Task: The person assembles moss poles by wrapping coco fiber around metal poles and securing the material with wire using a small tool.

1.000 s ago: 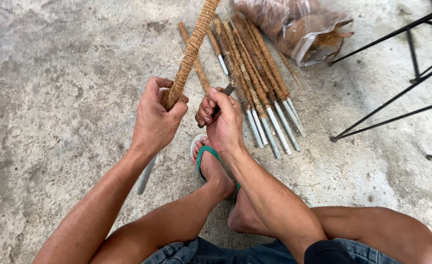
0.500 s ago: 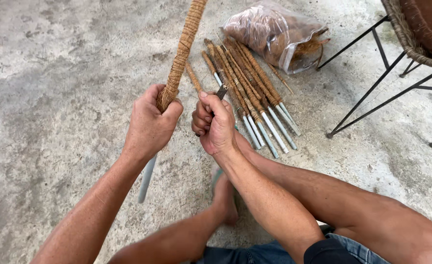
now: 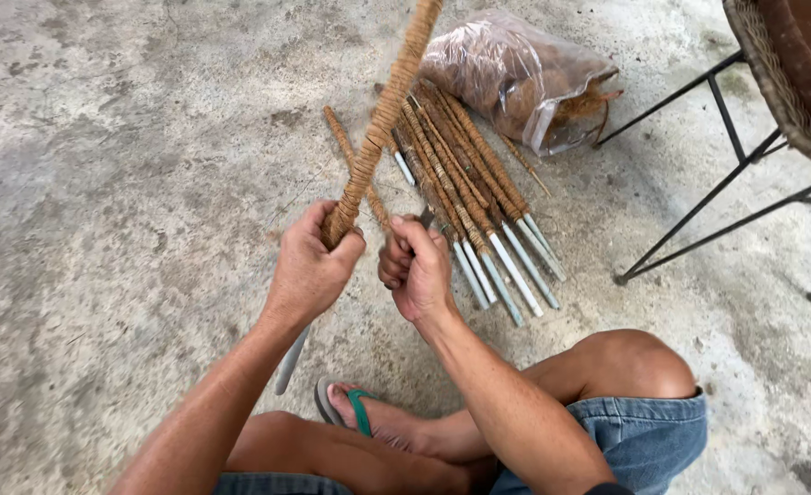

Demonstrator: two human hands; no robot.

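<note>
I grip the long pole wrapped in brown coconut fibre rope (image 3: 382, 124) with my left hand (image 3: 309, 270), fingers clenched around it, so it stays tilted above the grey concrete floor (image 3: 121, 183). My right hand (image 3: 419, 266) is closed just beside it; I cannot tell what it pinches. A bundle of similar wrapped poles (image 3: 469, 197) lies near, beside a clear plastic bag of brown fibre (image 3: 515, 78).

clear plastic bag (image 3: 515, 78) | brown fibre inside | floor, top centre

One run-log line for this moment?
left hand: grips fibre-wrapped pole | right hand: fisted beside it | finished poles: on floor
</note>
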